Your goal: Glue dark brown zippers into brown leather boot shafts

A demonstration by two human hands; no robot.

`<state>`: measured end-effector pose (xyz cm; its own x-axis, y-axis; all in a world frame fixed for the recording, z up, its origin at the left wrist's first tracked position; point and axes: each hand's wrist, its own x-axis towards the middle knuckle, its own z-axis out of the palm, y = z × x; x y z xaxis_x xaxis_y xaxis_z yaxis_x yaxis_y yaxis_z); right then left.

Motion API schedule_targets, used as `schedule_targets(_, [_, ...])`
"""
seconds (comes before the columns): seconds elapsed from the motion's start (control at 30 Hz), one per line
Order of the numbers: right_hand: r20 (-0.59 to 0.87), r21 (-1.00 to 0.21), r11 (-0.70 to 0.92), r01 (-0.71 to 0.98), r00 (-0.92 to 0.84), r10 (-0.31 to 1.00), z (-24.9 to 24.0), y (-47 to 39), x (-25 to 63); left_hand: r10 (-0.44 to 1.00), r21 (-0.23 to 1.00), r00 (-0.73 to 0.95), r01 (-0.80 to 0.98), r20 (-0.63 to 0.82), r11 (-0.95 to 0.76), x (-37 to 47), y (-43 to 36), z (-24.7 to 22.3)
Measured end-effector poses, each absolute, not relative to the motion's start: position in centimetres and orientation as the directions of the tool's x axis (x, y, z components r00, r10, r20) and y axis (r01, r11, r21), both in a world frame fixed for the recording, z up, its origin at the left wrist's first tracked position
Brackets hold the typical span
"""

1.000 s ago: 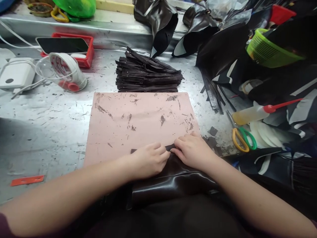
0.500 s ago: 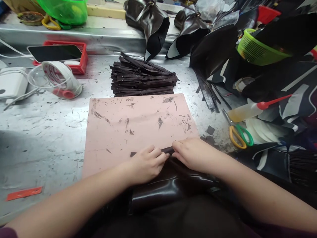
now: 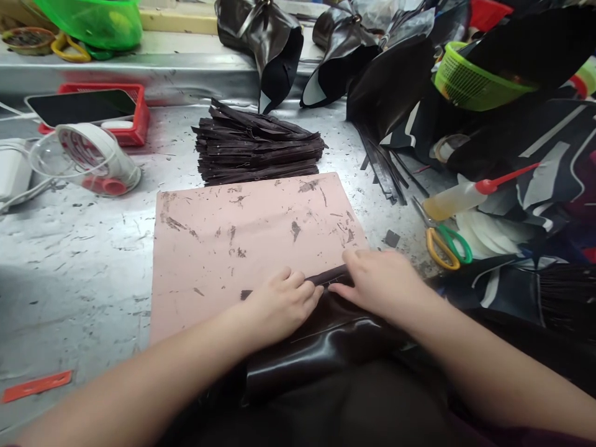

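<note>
A dark brown, glossy leather piece lies at the front edge of the work mat, partly over my lap. Along its upper edge runs a narrow dark strip that looks like a zipper, one end poking out left of my hand. My left hand is closed over the strip, fingertips pressed onto it and the leather edge. To its right, my right hand pinches strip and leather edge between thumb and fingers. Its fingertips are partly hidden. Beneath lies the stained pink mat.
Behind the mat lies a stack of dark strips. Scissors and a red-tipped bottle are at right, near leather pieces and a green basket. Left are a tape roll, phone and red basket. Leather boots stand behind.
My right hand has slid right along the strip, widening the gap between my hands and showing more of it. My left hand stays on the strip. The camera view has shifted slightly.
</note>
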<state>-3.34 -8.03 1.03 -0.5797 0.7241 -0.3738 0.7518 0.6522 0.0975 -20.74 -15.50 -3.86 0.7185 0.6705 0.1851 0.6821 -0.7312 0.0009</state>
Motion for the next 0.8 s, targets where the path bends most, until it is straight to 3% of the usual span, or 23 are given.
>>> schedule_targets(0.07, [-0.364, -0.018, 0.54, 0.841, -0.509, 0.78, 1.3, -7.7, -2.3, 0.651, 0.001, 0.732, 0.665, 0.202, -0.747, -20.6, -15.1, -3.9])
schedule_targets(0.13, [-0.348, -0.329, 0.365, 0.871, -0.471, 0.811, 0.9, -7.5, -1.2, 0.602, -0.001, 0.763, 0.62, 0.233, -0.785, -20.5, -14.8, -4.0])
schedule_targets(0.2, [-0.333, -0.646, 0.077, 0.759, -0.372, 0.867, -0.2, -7.7, -0.4, 0.555, 0.0, 0.793, 0.573, 0.253, -0.819, -20.4, -14.6, -4.3])
schedule_targets(0.27, [-0.373, -0.787, -0.166, 0.595, -0.243, 0.896, -1.3, -8.0, -0.1, 0.538, 0.001, 0.802, 0.557, 0.259, -0.83, -20.4, -14.5, -4.6])
schedule_targets(0.33, [-0.411, -0.816, -0.279, 0.506, -0.168, 0.896, -2.1, -8.4, -0.1, 0.539, 0.005, 0.803, 0.557, 0.254, -0.831, -20.5, -14.4, -4.7])
schedule_targets(0.5, [-0.368, -0.915, -0.348, 0.204, -0.071, 0.927, -2.6, -9.3, -0.7, 0.607, 0.085, 0.749, 0.609, 0.264, -0.788, -20.8, -14.4, -4.9])
schedule_targets(0.6, [-0.441, -0.896, -0.435, 0.086, -0.064, 0.895, -2.6, -9.3, -0.8, 0.702, 0.147, 0.644, 0.696, 0.305, -0.703, -20.3, -15.0, -5.1])
schedule_targets(0.7, [-0.455, -0.868, -0.389, 0.31, -0.181, 0.872, -2.5, -8.8, -0.8, 0.768, 0.162, 0.557, 0.766, 0.315, -0.622, -19.7, -15.9, -5.1])
schedule_targets(0.8, [-0.367, -0.785, -0.141, 0.604, -0.269, 0.89, -2.0, -8.2, -0.7, 0.774, 0.112, 0.564, 0.783, 0.288, -0.612, -19.2, -16.7, -5.0])
